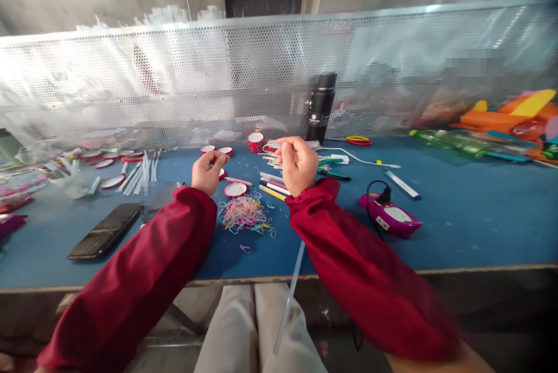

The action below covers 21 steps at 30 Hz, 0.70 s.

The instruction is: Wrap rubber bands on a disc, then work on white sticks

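My left hand [208, 172] is raised above the table with thumb and fingertips pinched together; what lies between them, if anything, is too small to make out. My right hand [300, 165] is curled closed to the right of it, and its contents are hidden. A translucent stick [289, 298] slants down from behind my right sleeve over my lap; its upper end is out of sight. Between and below the hands lies a heap of small coloured rubber bands [246, 213]. Behind the heap are a round red-rimmed lid [235, 189] and several pens [274, 190].
A dark phone [104, 230] lies at left, near translucent sticks [138, 176] and a plastic cup [72, 182]. A black bottle [321, 108] stands against the perforated metal screen [196, 88]. At right are a purple power strip [390, 216] with a cord and an orange toy [492, 117].
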### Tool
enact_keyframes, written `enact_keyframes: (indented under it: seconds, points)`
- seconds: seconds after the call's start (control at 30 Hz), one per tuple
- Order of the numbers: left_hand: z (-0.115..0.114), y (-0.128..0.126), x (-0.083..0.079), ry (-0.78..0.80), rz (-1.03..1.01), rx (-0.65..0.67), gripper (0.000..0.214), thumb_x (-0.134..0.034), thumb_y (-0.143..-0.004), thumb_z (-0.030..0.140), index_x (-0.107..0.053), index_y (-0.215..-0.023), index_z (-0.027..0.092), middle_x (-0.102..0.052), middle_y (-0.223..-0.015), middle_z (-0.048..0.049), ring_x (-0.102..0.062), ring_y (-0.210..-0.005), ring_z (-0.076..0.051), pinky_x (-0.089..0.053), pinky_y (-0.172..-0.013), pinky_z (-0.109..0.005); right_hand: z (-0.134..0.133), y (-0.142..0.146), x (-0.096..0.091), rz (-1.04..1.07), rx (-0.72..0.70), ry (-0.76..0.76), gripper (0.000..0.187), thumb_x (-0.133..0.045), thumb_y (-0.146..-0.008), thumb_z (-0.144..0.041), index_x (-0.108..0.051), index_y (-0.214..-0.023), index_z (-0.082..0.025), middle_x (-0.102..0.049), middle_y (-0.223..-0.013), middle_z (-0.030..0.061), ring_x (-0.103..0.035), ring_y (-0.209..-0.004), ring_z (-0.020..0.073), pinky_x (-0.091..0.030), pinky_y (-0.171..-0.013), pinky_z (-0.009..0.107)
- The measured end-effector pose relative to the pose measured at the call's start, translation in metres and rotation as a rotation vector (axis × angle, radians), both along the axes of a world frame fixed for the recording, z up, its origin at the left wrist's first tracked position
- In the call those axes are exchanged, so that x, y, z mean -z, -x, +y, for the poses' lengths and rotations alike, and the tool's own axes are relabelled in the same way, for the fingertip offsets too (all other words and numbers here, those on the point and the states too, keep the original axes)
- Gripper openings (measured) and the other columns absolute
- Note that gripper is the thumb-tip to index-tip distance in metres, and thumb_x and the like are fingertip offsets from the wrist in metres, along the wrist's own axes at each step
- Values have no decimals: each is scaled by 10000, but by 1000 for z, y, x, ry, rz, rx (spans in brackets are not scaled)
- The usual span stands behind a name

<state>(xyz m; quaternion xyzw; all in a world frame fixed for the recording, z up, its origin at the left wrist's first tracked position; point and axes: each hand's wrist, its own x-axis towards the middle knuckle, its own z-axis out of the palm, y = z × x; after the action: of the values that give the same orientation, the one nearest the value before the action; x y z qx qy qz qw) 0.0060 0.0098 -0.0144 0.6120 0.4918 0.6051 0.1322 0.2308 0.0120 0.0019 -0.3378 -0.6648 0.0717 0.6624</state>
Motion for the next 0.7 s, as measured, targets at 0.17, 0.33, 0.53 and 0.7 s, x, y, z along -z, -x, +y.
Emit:
enact_keyframes:
  seconds: [0.17,0.33,0.53,0.7]
  points:
    - [-4,0,-26,-28,-54,56,231,-569,-825,375,-649,-809,159,-674,-802,-38,-570,-723,-113,-445,-652,-223,1,-7,-10,143,14,-60,279,-415,-971,-404,-622,-958,-216,-642,-740,9,-588,-562,105,-484,-545,236]
    - [-5,1,-57,-70,-75,116,223,-583,-826,376,-646,-806,162,-666,-794,-32,-568,-697,-105,-435,-607,-213,6,-16,-18,272,41,-146,265,-421,-967,-396,-613,-944,-215,-624,-728,4,-566,-536,93,-473,-521,232]
    - [17,1,-36,-128,-166,33,285,-519,-856,425,-639,-831,168,-668,-787,-37,-599,-731,-115,-444,-608,-209,14,-34,-27,338,103,-182,237,-452,-944,-366,-621,-924,-199,-627,-729,4,-556,-525,87,-475,-506,224]
    - [36,-4,-2,-28,-254,13,261,-502,-853,387,-633,-809,166,-663,-743,-32,-593,-690,-113,-432,-572,-204,31,-52,-48,249,24,-30,182,-520,-890,-300,-625,-995,-194,-672,-772,-2,-581,-523,81,-447,-455,194]
